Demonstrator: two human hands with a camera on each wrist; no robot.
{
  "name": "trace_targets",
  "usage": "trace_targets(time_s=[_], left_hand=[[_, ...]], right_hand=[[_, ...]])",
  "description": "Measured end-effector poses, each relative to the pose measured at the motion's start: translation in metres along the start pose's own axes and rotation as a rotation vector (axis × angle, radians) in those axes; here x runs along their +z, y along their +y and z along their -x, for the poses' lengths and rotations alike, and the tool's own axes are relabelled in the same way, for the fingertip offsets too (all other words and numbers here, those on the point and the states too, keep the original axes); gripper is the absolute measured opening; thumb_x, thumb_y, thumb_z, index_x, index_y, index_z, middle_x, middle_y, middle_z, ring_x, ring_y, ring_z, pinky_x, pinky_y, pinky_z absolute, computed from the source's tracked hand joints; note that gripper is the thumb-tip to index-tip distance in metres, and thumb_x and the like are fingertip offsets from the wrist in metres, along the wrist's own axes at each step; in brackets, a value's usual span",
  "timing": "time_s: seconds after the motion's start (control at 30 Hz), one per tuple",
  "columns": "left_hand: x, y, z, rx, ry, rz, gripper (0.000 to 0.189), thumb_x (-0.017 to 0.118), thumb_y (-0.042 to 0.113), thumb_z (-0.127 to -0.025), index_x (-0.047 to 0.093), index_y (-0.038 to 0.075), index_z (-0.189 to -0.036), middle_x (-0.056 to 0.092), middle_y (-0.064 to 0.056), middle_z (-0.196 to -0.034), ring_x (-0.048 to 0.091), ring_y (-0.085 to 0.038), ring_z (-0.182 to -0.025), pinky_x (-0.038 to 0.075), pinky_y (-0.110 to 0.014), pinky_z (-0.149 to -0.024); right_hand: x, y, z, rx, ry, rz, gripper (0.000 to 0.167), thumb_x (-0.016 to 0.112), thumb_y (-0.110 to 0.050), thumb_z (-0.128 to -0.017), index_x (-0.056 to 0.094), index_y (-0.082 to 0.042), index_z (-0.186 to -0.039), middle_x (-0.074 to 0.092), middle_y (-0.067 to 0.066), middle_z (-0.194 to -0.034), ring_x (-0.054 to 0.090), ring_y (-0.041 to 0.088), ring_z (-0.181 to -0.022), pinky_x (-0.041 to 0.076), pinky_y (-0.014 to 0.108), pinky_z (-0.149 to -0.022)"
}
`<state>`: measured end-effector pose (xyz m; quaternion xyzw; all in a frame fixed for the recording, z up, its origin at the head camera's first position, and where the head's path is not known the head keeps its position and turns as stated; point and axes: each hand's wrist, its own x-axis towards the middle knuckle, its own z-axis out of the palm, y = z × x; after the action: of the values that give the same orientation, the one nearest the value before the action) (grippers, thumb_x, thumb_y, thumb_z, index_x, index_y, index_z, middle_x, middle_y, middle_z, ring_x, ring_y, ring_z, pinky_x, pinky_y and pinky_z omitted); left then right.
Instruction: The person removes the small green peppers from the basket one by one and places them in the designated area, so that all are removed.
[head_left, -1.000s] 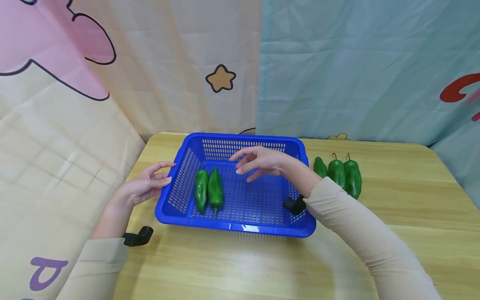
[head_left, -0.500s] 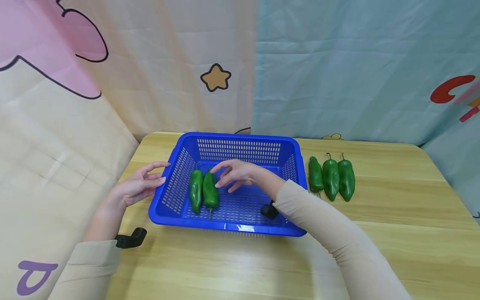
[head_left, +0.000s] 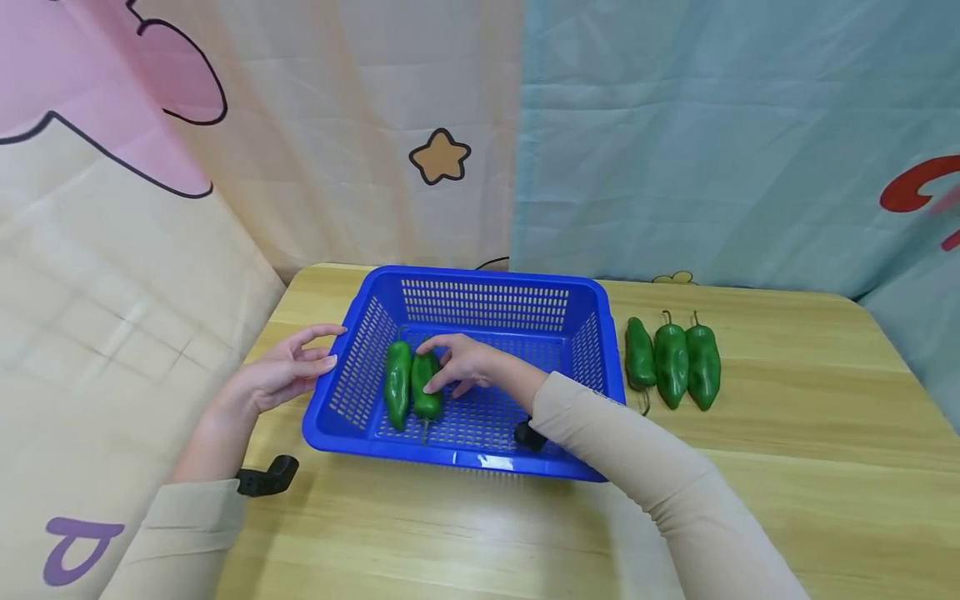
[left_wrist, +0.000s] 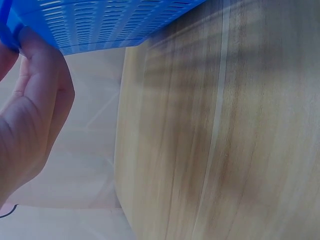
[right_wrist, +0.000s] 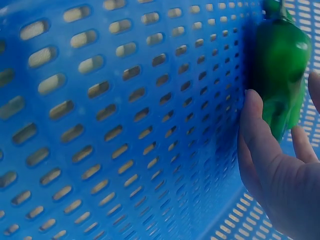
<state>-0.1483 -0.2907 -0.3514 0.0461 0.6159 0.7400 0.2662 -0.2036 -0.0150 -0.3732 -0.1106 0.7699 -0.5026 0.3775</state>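
Observation:
Two green peppers lie side by side in a blue plastic basket [head_left: 472,458]. My right hand [head_left: 461,367] reaches into it, thumb and fingers spread about the right-hand pepper [head_left: 427,407]. In the right wrist view this pepper [right_wrist: 282,55] sits just past my fingertips, with a gap beside a finger at the right edge. The other pepper [head_left: 397,387] lies to its left, untouched. My left hand [head_left: 288,371] holds the basket's left rim. The left wrist view shows that hand's thumb and fingers [left_wrist: 37,65] at the rim, pinching it.
Three more green peppers [head_left: 671,367] lie in a row on the wooden table [head_left: 810,400], right of the basket. A patterned curtain [head_left: 675,150] hangs behind the table and along its left side. A black wrist camera [head_left: 270,477] sits on my left wrist.
My right hand has moved left and lower, from over the basket's middle down to the right-hand pepper. My left hand stays at the rim. The peppers keep their places.

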Motion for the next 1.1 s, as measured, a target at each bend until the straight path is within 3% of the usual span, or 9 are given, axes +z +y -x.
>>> trace_targets(time_s=[0.33, 0.63, 1.1], left_hand=[[0.000, 0.002, 0.001, -0.011, 0.021, -0.007, 0.036, 0.049, -0.002, -0.094, 0.048, 0.023, -0.119, 0.064, -0.007, -0.098, 0.066, -0.020, -0.086, 0.055, -0.032, -0.076], [0.000, 0.000, 0.001, 0.008, -0.003, 0.022, 0.036, 0.048, -0.004, -0.094, 0.048, 0.021, -0.120, 0.065, -0.008, -0.098, 0.066, -0.020, -0.085, 0.055, -0.031, -0.076], [-0.001, -0.001, 0.002, 0.015, -0.010, 0.026, 0.035, 0.048, -0.004, -0.094, 0.048, 0.020, -0.120, 0.065, -0.008, -0.099, 0.066, -0.020, -0.086, 0.055, -0.032, -0.076]], right_hand=[[0.010, -0.001, -0.005, -0.020, 0.022, 0.012, 0.070, 0.078, 0.002, -0.071, 0.049, -0.015, -0.132, 0.050, 0.015, -0.100, 0.058, 0.027, -0.087, 0.056, 0.042, -0.065], [0.014, 0.001, -0.006, -0.017, 0.011, -0.013, 0.075, 0.077, 0.003, -0.071, 0.045, -0.017, -0.135, 0.049, 0.015, -0.105, 0.057, 0.030, -0.095, 0.056, 0.040, -0.067], [0.016, 0.004, -0.012, -0.055, -0.001, 0.049, 0.075, 0.078, 0.004, -0.069, 0.046, -0.017, -0.133, 0.051, 0.015, -0.107, 0.057, 0.028, -0.095, 0.056, 0.037, -0.064]])
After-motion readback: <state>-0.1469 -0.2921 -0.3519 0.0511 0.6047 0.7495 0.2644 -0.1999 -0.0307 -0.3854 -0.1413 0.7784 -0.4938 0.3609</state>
